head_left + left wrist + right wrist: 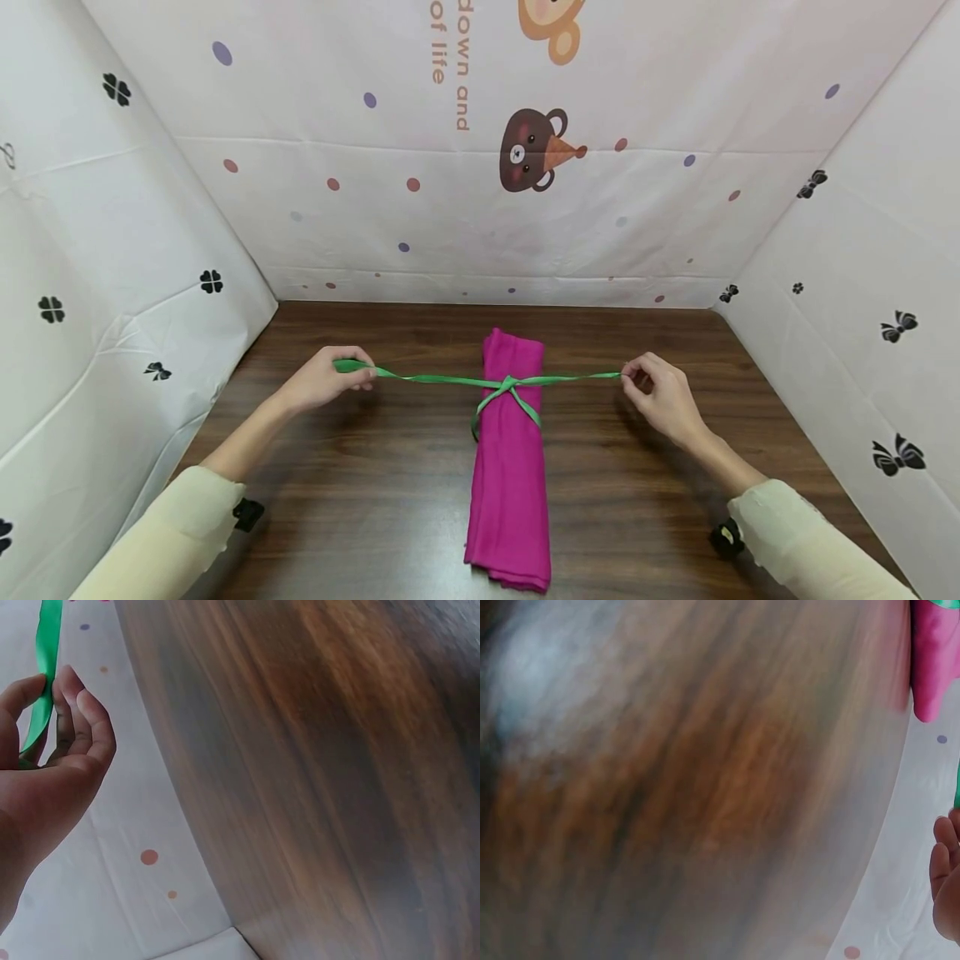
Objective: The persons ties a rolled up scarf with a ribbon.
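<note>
A folded magenta cloth (510, 467) lies lengthwise on the wooden table (375, 500). A green ribbon (450, 380) runs across it, crossed in a knot (509, 384) on the cloth's upper part. My left hand (330, 379) pinches the ribbon's left end, and the right hand (660, 392) pinches its right end, so the ribbon is stretched taut just above the table. In the left wrist view the ribbon (43, 675) passes between curled fingers (82, 720). The right wrist view is blurred and shows only fingertips (945, 877) and a corner of the cloth (934, 660).
White patterned sheets wall the table at the back (487, 208), left (97, 292) and right (862, 292). Bare wood lies on both sides of the cloth.
</note>
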Tool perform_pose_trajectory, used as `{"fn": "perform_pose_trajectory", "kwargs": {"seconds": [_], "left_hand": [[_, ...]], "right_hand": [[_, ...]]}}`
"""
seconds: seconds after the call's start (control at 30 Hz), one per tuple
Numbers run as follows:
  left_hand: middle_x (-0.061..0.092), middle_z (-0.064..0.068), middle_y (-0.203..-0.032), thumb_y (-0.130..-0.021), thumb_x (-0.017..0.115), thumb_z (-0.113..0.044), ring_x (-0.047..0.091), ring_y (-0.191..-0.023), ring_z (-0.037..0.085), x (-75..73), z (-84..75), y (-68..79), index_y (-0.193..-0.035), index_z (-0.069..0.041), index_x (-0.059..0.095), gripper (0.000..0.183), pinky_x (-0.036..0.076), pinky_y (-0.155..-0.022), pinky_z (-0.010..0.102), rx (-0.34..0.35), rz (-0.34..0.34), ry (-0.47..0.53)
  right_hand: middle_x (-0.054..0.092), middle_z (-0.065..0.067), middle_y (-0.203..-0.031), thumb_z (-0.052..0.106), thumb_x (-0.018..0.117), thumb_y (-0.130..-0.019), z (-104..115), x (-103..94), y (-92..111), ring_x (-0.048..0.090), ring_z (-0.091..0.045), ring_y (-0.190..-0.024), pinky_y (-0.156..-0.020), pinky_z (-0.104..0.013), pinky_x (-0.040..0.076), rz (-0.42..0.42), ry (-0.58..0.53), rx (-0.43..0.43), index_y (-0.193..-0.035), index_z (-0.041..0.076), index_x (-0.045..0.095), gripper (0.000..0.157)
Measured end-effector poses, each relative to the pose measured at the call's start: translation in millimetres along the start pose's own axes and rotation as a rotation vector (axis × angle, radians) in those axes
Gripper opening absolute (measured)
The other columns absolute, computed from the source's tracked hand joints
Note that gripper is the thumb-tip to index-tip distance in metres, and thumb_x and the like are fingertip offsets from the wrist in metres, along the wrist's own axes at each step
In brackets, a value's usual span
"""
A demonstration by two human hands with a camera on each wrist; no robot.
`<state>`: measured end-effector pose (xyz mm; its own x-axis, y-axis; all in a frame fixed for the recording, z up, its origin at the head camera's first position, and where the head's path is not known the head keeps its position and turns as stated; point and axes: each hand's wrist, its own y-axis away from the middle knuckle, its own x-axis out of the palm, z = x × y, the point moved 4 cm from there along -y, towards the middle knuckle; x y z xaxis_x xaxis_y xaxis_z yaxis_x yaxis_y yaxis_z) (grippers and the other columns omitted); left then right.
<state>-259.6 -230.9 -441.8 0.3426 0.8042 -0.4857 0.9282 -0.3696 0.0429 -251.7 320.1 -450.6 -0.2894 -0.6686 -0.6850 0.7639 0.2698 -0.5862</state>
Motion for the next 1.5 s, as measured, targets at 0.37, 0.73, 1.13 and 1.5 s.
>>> {"fn": "perform_pose_trajectory", "kwargs": {"seconds": [0.37, 0.73, 1.13, 1.5], "left_hand": [[0.076, 0.015, -0.097, -0.105, 0.070, -0.020, 0.074, -0.098, 0.040, -6.8, 7.8, 3.6, -0.113, 0.006, 0.070, 0.027, 0.062, -0.087, 0.047, -0.011, -0.017, -0.033], [0.076, 0.013, -0.092, -0.105, 0.068, -0.018, 0.073, -0.093, 0.035, -14.7, 19.8, 8.3, -0.113, 0.006, 0.071, 0.025, 0.060, -0.081, 0.041, -0.057, -0.015, -0.073], [0.075, 0.010, -0.091, -0.104, 0.069, -0.018, 0.066, -0.084, 0.027, -20.3, 25.1, 13.7, -0.109, 0.001, 0.072, 0.020, 0.049, -0.065, 0.028, -0.082, 0.006, -0.135], [0.075, 0.007, -0.087, -0.102, 0.070, -0.015, 0.069, -0.085, 0.025, -23.0, 31.7, 14.9, -0.105, -0.001, 0.072, 0.015, 0.053, -0.067, 0.029, -0.070, -0.004, -0.160]], "right_hand": [[0.064, 0.001, -0.085, -0.009, 0.077, -0.086, -8.2, -0.2, 1.7, 0.061, -0.014, -0.073, -0.063, -0.016, 0.046, 0.023, 0.015, 0.016, -0.090, 0.008, 0.069, 0.019], [0.064, 0.004, -0.087, -0.009, 0.076, -0.087, -15.7, -0.9, 5.6, 0.061, -0.012, -0.076, -0.064, -0.025, 0.050, 0.096, 0.044, 0.035, -0.090, 0.013, 0.068, 0.024], [0.064, 0.004, -0.086, -0.008, 0.077, -0.088, -19.8, -2.6, 7.1, 0.061, -0.013, -0.076, -0.064, -0.026, 0.052, 0.144, 0.041, 0.061, -0.090, 0.013, 0.068, 0.023], [0.064, 0.004, -0.084, -0.007, 0.078, -0.087, -22.2, -5.0, 7.7, 0.060, -0.011, -0.074, -0.063, -0.022, 0.049, 0.154, 0.045, 0.065, -0.090, 0.012, 0.068, 0.022]]}}
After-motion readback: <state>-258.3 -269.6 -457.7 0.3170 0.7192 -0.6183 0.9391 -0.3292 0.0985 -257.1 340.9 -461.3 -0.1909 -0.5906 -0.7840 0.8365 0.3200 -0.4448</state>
